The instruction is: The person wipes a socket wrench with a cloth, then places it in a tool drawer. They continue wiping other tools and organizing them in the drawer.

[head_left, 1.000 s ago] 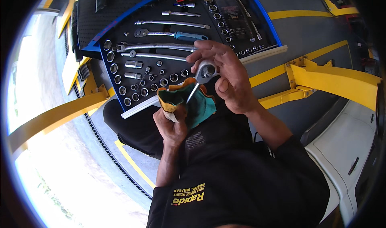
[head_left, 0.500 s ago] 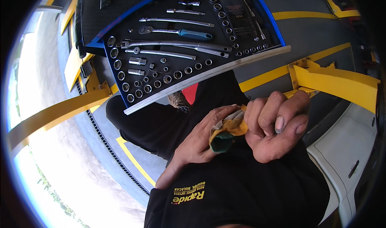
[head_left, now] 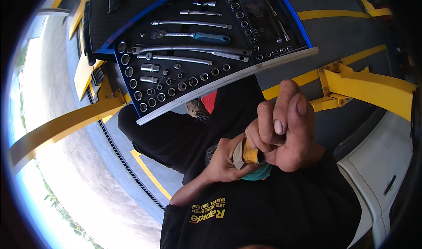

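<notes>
My left hand [head_left: 225, 162] is closed around a soft bundled work glove [head_left: 251, 155], with yellow, beige and teal parts showing. Its teal part hangs below my fingers, and the glove's full shape is hidden by both hands. A dark meshed patch [head_left: 211, 153] shows behind my left hand; I cannot tell whether it belongs to the glove. My right hand [head_left: 285, 132] presses against the glove's yellow edge, its fingers curled and raised. Both hands are close together in front of my black shirt [head_left: 281, 205].
Ahead, an open blue-sided tool drawer [head_left: 228, 85] holds several sockets, a ratchet [head_left: 193, 36] with a blue handle and long bars [head_left: 193, 50]. Yellow metal arms [head_left: 369, 86] flank me on both sides. A white car door [head_left: 373, 156] stands at the right.
My right hand has shifted left and turned upward, closer to my left hand. The glove has been bunched and turned; its open green-lined end no longer shows as before.
</notes>
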A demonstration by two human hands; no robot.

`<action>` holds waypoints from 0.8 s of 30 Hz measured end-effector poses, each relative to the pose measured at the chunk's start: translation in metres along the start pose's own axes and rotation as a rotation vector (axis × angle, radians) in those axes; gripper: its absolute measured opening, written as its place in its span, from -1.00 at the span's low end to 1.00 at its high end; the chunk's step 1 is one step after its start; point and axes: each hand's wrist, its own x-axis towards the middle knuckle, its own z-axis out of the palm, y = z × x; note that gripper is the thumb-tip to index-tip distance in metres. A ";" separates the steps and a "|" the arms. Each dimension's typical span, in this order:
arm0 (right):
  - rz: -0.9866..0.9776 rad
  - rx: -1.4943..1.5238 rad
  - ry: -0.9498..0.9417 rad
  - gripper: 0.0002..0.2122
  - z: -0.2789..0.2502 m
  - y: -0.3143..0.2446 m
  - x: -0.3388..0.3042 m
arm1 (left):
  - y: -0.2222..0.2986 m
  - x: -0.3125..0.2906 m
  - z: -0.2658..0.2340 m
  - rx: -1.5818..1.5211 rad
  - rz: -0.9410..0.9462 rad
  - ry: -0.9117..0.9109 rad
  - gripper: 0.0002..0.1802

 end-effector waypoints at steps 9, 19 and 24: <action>0.248 0.716 -0.469 -0.58 -0.001 0.018 0.019 | -0.067 -0.058 0.025 -1.110 -0.200 -0.429 -0.50; -0.063 0.072 0.230 -0.60 -0.022 -0.021 0.017 | 0.039 0.014 -0.002 0.430 -0.116 0.027 -0.17; 0.019 0.152 0.490 -0.63 -0.025 -0.028 0.017 | 0.034 0.012 -0.003 0.053 0.057 0.056 -0.29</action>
